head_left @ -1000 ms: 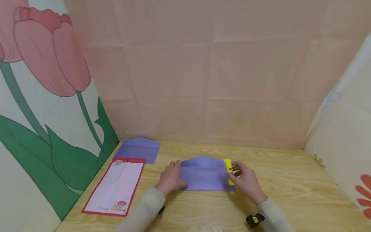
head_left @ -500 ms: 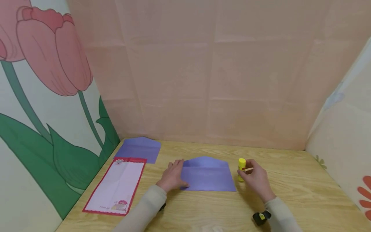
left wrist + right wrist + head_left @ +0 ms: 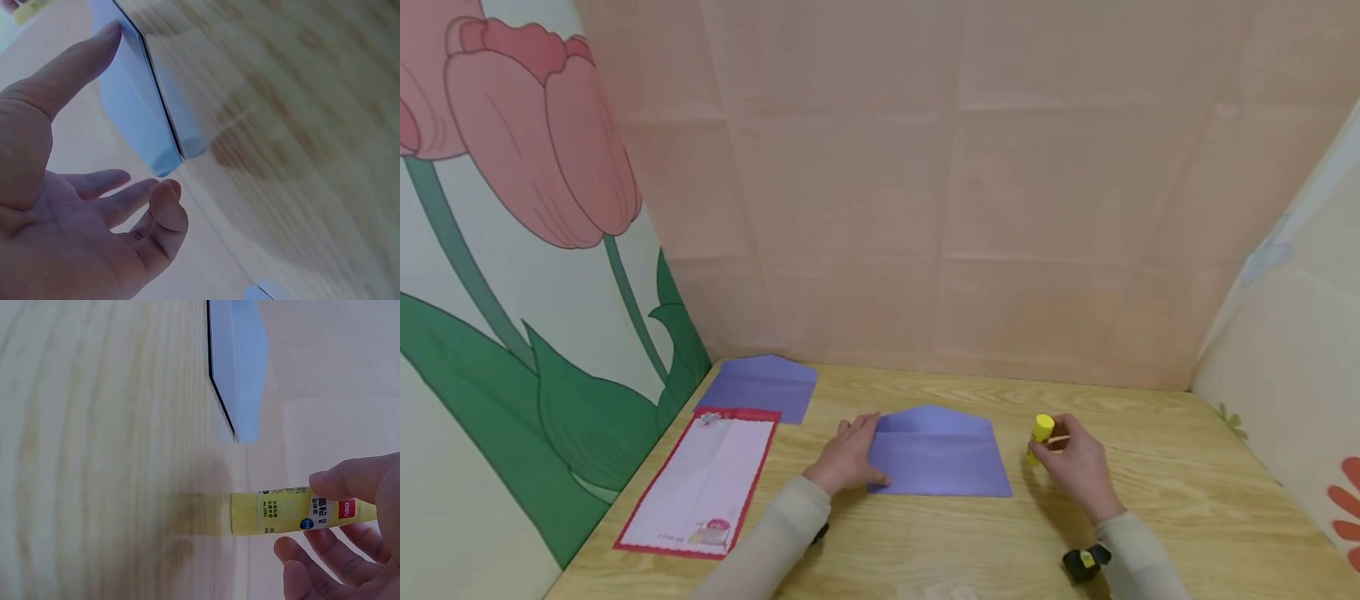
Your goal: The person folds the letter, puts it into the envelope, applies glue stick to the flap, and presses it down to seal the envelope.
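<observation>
A purple envelope (image 3: 942, 462) lies in the middle of the table, its pointed flap unfolded toward the back. At its left edge is my left hand (image 3: 847, 457), thumb touching the near corner and fingers spread along the side. The left wrist view shows that thumb (image 3: 81, 65) over the envelope (image 3: 128, 94) and the other fingers loosely bent, holding nothing. To the right of the envelope, my right hand (image 3: 1078, 462) pinches a yellow glue stick (image 3: 1041, 435). Seen from the right wrist, the glue stick (image 3: 275, 511) has its lower end right at the tabletop.
A second purple envelope (image 3: 760, 387) lies at the back left corner. In front of it is a white letter sheet (image 3: 700, 479) with a red border, overlapping the envelope's near edge. The wooden table (image 3: 940, 550) meets a plain back wall (image 3: 940, 208) and side walls.
My right hand has carried the glue stick rightward, off the envelope's right end to the bare table beside it. The left hand stays by the envelope's left edge.
</observation>
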### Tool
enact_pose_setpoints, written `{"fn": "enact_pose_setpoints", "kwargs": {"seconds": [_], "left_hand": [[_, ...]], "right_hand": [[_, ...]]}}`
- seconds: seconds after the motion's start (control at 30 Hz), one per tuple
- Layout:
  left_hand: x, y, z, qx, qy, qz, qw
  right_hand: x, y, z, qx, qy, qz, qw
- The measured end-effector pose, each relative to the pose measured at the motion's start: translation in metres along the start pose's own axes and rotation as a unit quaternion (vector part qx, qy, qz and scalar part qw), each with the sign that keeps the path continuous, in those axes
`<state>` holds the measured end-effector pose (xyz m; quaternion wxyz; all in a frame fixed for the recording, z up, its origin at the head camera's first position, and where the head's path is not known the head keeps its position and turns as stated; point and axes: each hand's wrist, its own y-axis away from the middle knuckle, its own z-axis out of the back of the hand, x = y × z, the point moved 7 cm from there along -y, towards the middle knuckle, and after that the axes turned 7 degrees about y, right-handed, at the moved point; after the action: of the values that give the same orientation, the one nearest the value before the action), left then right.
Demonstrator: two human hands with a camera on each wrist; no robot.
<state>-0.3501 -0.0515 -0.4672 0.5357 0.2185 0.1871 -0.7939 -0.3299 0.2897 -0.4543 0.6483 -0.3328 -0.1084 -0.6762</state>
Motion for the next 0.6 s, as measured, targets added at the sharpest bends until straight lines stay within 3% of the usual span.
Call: {"fn": "enact_pose_setpoints", "kwargs": {"seconds": [0.27,0.6], "left_hand": [[-0.0005,-0.001,-0.001,0.003,0.001,-0.002,1.0],[-0.0026,0.0029,-0.0026,-0.014,-0.022,-0.013,0.9996]], "right_hand": [[-0.01,-0.0006,-0.0007,0.002,0.004,-0.021,1.0],[-0.007,0.0025,-0.0015,0.0,0.002,-0.019,1.0]]}}
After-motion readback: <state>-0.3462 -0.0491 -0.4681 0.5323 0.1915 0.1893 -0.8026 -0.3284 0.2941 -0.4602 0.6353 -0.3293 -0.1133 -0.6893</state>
